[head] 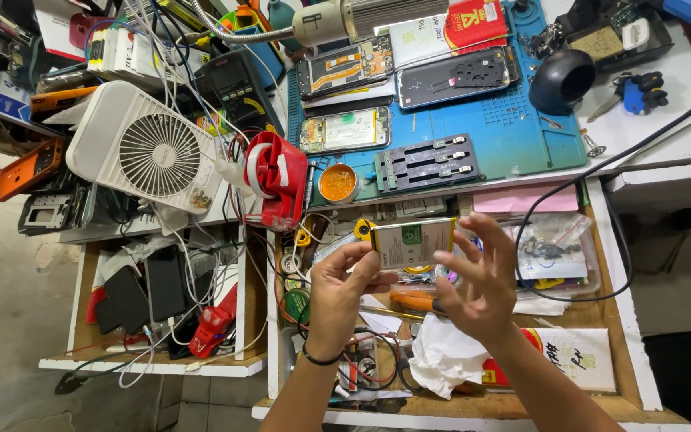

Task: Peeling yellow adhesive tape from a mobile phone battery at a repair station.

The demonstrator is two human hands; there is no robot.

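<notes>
From the head camera, looking straight down: both hands are up over an open wooden drawer [601, 320] pulled out from under the bench [665, 120], and between them sits a flat phone battery [412, 242], a pale rectangular pouch cell with a yellowish edge and a green mark on its label.

The left hand [337, 292] has it: thumb and fingertips are pinched together on the battery's lower left corner, grip clamped on the cell. The right hand [477, 276] is beside the right edge with its fingers [485, 232] spread apart, grip not closed on anything, fingertips just beside or barely touching the pouch; I can't tell which.

How will it handle? It looks light, thin and fairly stiff, with a smooth wrap that could slip. I'd judge it fragile too: a pouch like this should not be bent, squeezed hard or poked. The short edges and corners are the safe places to hold, exactly where the left hand pinches now.

Below the hands, the drawer holds a crumpled white tissue [441, 356], an orange-handled tool [413, 302] and loose wires. Up on the bench lies a blue work mat [513, 132] carrying opened phones [345, 130], a dark metal holding jig [425, 162] and a small tin of orange paste [337, 182]. A white fan [157, 152] stands to the left.
</notes>
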